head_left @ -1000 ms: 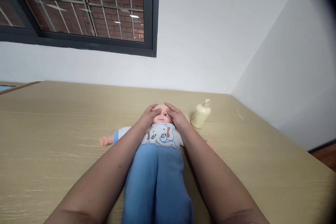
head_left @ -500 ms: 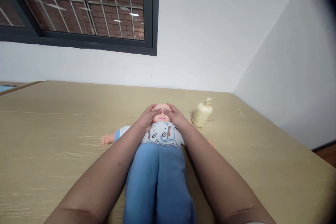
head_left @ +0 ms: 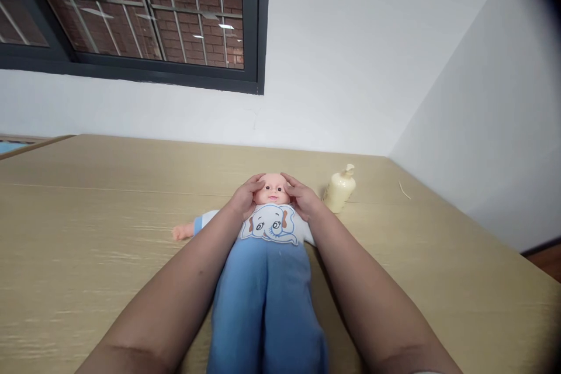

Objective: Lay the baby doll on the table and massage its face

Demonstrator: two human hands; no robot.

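A baby doll (head_left: 276,228) lies on its back, feet toward me, in blue trousers and a white top with an elephant patch. My left hand (head_left: 245,197) cups the left side of its head, fingers curved round it and thumb near the eye. On the other side my right hand (head_left: 303,196) holds the head the same way, thumb beside the other eye. The doll's eyes and mouth show between my thumbs. Its left-side arm lies stretched out on the table; my right forearm hides most of the other.
A cream pump bottle (head_left: 340,190) stands on the wooden table (head_left: 109,204), just right of my right hand. Farther right lies a thin pale strand (head_left: 404,190). A white wall (head_left: 328,70) rises behind the table, with a dark-framed barred window (head_left: 153,11) at upper left.
My thumbs have moved apart, from over the doll's eyes out to the sides of its face, uncovering the eyes. My right hand has shifted slightly right.
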